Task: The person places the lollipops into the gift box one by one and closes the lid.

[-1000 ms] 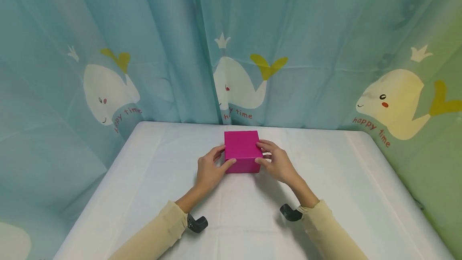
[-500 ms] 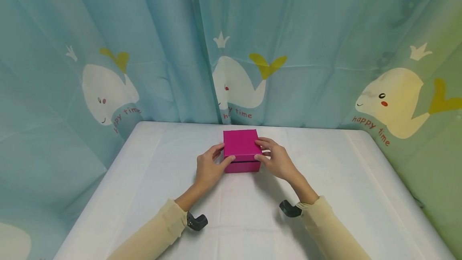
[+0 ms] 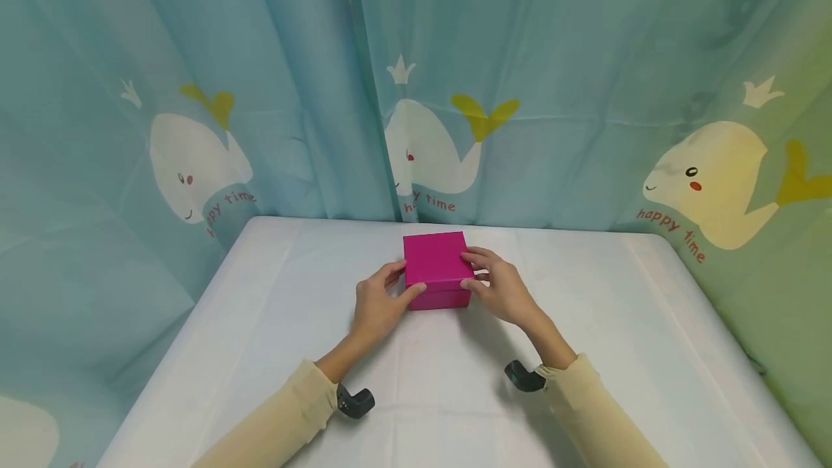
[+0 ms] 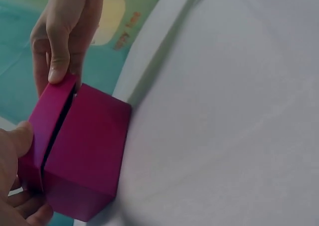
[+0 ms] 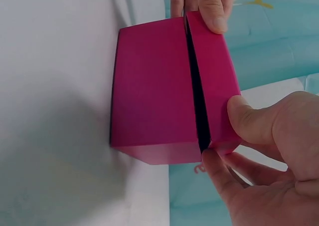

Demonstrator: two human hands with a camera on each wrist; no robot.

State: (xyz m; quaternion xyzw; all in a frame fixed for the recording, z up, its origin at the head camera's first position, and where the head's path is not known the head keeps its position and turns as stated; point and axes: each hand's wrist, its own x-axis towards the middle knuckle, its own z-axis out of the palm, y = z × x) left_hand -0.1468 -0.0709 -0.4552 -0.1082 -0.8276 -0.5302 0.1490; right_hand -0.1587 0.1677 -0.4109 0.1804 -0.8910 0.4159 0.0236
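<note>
A magenta square box stands on the white table, its lid (image 3: pixel 435 258) slightly raised and tilted over the box base (image 3: pixel 438 300). In the right wrist view, a narrow dark gap separates lid and base, wider toward the near corner. My left hand (image 3: pixel 377 302) grips the lid's left side, thumb on the front face and fingers along the side. On the opposite side, my right hand (image 3: pixel 500 291) pinches the lid's right edge, with its thumb at the front corner. The left wrist view shows the same slit between lid (image 4: pixel 47 121) and base (image 4: pixel 89 141). The box's inside is hidden.
The white table (image 3: pixel 312 266) reaches back to a blue-green curtain (image 3: pixel 565 56) printed with whales. Black wrist devices (image 3: pixel 355 403) sit at both beige sleeves (image 3: pixel 279 417).
The lid has risen a little from the base since one second ago. Its front gap showed dark half a second ago and looks thinner now in the head view. Both hands keep their hold.
</note>
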